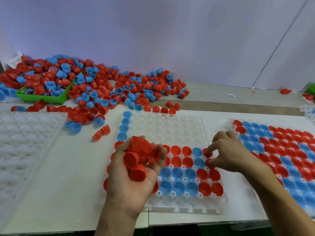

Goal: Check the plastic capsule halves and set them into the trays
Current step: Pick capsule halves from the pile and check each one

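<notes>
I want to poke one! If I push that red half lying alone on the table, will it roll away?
Probably it would rock or roll, since the loose red half rests on its round side. It looks light: the left hand holds several at once.

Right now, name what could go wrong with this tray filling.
The left hand cups a heaped load of red halves; tilting it may spill some onto the middle tray. The right hand pinches one red half at a crowded row, so it could seat crooked or nudge neighbours.
</notes>
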